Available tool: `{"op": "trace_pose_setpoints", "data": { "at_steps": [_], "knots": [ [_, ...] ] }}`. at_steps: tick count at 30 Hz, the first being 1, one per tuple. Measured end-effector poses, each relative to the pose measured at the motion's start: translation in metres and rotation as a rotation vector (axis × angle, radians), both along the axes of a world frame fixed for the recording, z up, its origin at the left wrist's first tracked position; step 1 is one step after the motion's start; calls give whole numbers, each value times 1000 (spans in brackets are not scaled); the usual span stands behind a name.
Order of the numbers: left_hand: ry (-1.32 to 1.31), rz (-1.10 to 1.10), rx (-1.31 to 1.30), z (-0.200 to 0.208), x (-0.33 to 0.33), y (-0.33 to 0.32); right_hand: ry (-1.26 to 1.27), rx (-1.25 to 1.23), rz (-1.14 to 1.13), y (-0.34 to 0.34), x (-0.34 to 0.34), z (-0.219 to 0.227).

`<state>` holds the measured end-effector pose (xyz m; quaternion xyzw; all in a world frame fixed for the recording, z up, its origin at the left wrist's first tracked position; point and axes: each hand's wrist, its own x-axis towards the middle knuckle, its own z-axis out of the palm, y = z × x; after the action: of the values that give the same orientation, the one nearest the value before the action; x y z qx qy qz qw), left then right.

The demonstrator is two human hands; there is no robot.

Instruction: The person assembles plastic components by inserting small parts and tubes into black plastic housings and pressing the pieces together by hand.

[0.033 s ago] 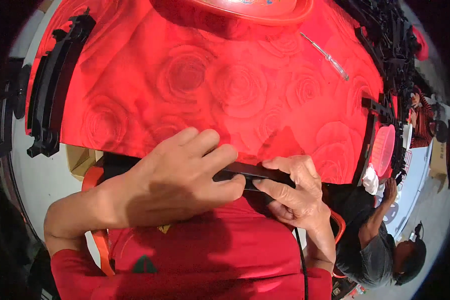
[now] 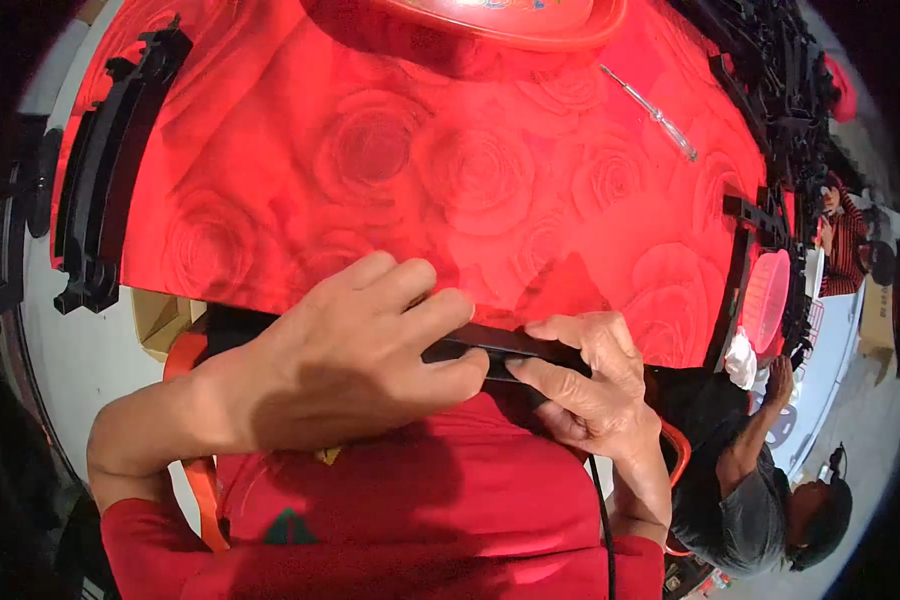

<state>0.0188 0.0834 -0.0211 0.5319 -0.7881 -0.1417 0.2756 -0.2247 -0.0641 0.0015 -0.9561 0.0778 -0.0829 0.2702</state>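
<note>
Clamping a narrow black part (image 2: 518,343) between thumb and fingers of left hand (image 2: 385,340) and right hand (image 2: 598,385), with a screwdriver (image 2: 660,118) beyond the right one.

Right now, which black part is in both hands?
The narrow black strip, gripped by the left hand and right hand. The long black part at far left and the black heap at right touch neither hand.

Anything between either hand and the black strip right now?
Nothing visible: the left hand and right hand both grip the black strip directly. The screwdriver lies apart from them, on the red cloth beyond the right hand. The strip's underside is hidden.
</note>
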Motion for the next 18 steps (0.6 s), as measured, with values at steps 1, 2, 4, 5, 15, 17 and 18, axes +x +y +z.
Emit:
{"op": "trace_pose_setpoints", "data": {
  "at_steps": [1, 2, 4, 5, 15, 17, 18],
  "knots": [
    [7, -20, 12, 1, 2, 1, 0, -1, 10, -1, -1, 0],
    [5, -16, 13, 0, 2, 3, 0, -2, 20, -1, -2, 0],
    [80, 26, -36, -7, 1, 7, 13, -7, 12, 0, 0, 3],
    [82, 25, -37, -11, 1, 7, 24, -12, 5, 1, 1, 5],
    [131, 95, -165, 0, 19, -28, 16, -169, 4, -37, 26, 21],
    [143, 111, -140, -10, 22, -33, -24, -137, -19, -45, 27, 6],
    [143, 114, -141, -14, 21, -33, -23, -137, -16, -46, 26, 0]
  ]
}}
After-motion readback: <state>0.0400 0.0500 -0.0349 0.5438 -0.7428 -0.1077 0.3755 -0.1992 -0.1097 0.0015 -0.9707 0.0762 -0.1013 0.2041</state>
